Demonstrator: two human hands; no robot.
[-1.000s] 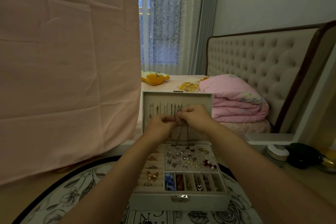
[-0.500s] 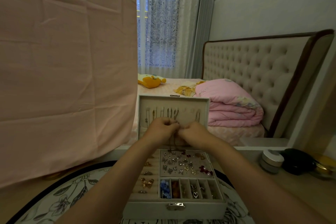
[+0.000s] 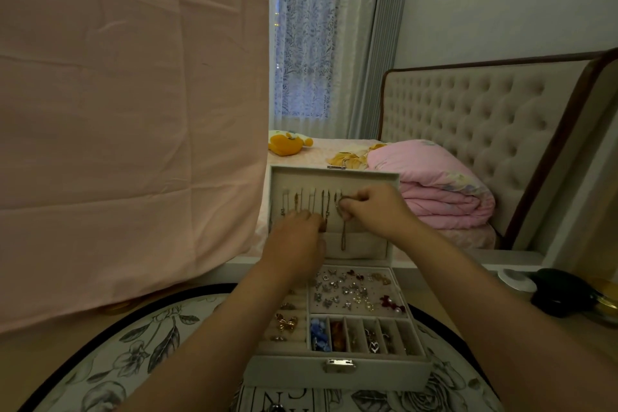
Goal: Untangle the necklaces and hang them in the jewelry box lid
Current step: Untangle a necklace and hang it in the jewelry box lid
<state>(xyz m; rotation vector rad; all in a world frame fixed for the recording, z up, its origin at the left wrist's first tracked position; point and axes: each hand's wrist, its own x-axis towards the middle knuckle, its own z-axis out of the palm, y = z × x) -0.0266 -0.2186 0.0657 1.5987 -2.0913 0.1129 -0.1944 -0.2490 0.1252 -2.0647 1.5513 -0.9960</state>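
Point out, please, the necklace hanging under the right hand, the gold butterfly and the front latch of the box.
necklace (image 3: 343, 239): head view, on the lower hanging part of the chain.
gold butterfly (image 3: 287, 323): head view, on its middle, between the wings.
front latch (image 3: 338, 366): head view, on the centre of the metal plate.

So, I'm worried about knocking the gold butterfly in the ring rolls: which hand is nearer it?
Left. The left hand sits just beyond the gold butterfly, its forearm passing beside it. The right hand is farther up and right, pinching a necklace at the lid.
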